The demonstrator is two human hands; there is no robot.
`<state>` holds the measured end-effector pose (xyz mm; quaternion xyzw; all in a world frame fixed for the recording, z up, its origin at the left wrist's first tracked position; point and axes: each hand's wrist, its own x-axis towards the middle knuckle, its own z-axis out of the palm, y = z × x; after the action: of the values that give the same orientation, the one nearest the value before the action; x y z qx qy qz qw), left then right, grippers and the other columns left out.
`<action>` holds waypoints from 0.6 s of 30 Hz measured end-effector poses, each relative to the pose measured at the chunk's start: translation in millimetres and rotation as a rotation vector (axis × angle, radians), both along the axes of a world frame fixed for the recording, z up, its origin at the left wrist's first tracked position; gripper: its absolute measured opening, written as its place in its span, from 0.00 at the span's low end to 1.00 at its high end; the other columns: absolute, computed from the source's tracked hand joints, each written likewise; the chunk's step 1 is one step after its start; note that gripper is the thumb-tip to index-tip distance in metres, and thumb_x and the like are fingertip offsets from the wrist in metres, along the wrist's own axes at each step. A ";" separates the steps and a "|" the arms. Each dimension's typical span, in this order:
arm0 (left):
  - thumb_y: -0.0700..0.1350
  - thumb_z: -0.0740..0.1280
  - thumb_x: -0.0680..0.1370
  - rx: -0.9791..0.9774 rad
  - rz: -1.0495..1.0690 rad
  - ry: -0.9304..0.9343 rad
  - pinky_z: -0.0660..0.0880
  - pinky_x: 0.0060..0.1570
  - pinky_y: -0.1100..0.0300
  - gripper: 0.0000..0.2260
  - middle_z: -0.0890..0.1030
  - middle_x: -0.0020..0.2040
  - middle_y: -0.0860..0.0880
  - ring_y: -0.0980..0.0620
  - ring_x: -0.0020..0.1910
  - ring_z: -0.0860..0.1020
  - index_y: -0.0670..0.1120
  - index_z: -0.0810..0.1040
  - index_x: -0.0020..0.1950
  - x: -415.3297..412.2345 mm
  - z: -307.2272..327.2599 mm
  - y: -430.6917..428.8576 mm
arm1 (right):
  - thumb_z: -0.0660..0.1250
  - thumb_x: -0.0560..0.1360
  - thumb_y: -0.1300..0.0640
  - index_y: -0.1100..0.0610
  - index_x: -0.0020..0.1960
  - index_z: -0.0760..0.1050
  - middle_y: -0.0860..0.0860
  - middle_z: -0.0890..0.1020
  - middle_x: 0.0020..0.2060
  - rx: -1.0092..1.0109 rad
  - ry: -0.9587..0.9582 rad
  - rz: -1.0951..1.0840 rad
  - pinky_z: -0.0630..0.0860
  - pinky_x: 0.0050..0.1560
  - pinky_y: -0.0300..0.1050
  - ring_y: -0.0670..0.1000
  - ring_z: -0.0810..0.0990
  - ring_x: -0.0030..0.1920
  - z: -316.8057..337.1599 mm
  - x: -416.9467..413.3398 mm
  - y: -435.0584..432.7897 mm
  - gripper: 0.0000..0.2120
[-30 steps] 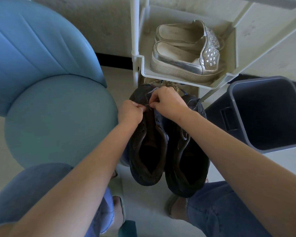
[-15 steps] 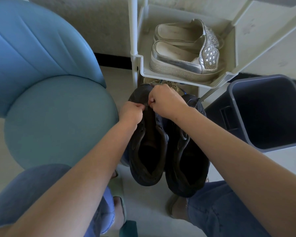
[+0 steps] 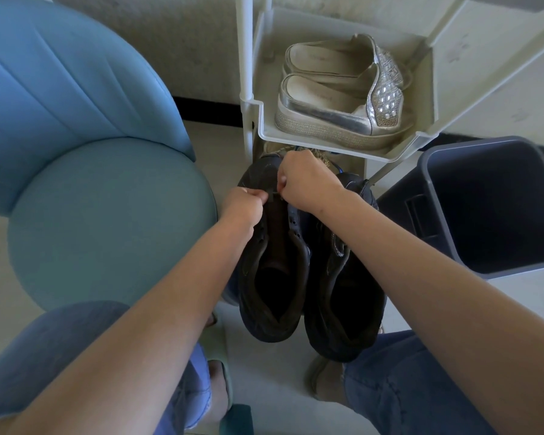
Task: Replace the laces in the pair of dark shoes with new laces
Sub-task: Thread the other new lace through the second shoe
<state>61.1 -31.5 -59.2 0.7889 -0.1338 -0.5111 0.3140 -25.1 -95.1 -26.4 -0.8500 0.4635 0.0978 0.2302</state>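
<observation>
Lace [image 3: 274,193] pinched between curled left hand [image 3: 244,206], right hand [image 3: 308,181].

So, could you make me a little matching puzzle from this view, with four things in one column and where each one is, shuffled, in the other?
Things:
1. silver platform shoes
2. dark shoes
3. grey bin
4. dark lace

Places:
A. pinched between the left hand and the right hand
B. on a shelf of the white rack
C. side by side on the floor, openings up
D. standing to the right of the rack

Pairs: 1-B, 2-C, 3-D, 4-A.
</observation>
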 end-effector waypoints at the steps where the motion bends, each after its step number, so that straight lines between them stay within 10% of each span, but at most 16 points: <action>1: 0.40 0.62 0.80 0.003 -0.005 -0.002 0.67 0.42 0.61 0.11 0.71 0.36 0.52 0.51 0.45 0.71 0.47 0.71 0.38 -0.5 -0.1 0.3 | 0.61 0.73 0.66 0.58 0.35 0.66 0.52 0.67 0.32 0.008 0.004 -0.007 0.66 0.35 0.42 0.55 0.71 0.39 -0.5 -0.1 0.2 0.10; 4: 0.40 0.62 0.80 -0.009 -0.001 0.002 0.65 0.35 0.63 0.04 0.70 0.36 0.52 0.55 0.37 0.69 0.45 0.74 0.46 -1.2 0.5 0.1 | 0.62 0.74 0.65 0.63 0.39 0.74 0.55 0.77 0.39 0.086 -0.028 -0.055 0.72 0.36 0.43 0.56 0.76 0.43 -0.7 -2.0 -5.8 0.06; 11: 0.41 0.63 0.80 -0.036 -0.025 -0.013 0.66 0.50 0.60 0.05 0.75 0.49 0.47 0.49 0.54 0.72 0.42 0.77 0.50 -1.1 0.0 1.9 | 0.66 0.74 0.64 0.61 0.49 0.81 0.57 0.82 0.46 0.106 -0.122 -0.133 0.78 0.54 0.47 0.54 0.80 0.49 -10.6 -7.8 -4.7 0.07; 18: 0.41 0.64 0.79 -0.079 -0.117 -0.187 0.71 0.51 0.56 0.09 0.80 0.57 0.41 0.44 0.57 0.76 0.40 0.79 0.56 -3.3 -3.2 5.1 | 0.75 0.69 0.63 0.58 0.47 0.79 0.49 0.79 0.37 0.294 -0.350 -0.339 0.69 0.38 0.32 0.44 0.76 0.37 -17.9 -18.6 -4.0 0.09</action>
<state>57.9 -26.5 -62.3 0.8110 -0.2284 -0.4470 0.3005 -43.7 -99.1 -44.2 -0.7218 0.5330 -0.0242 0.4408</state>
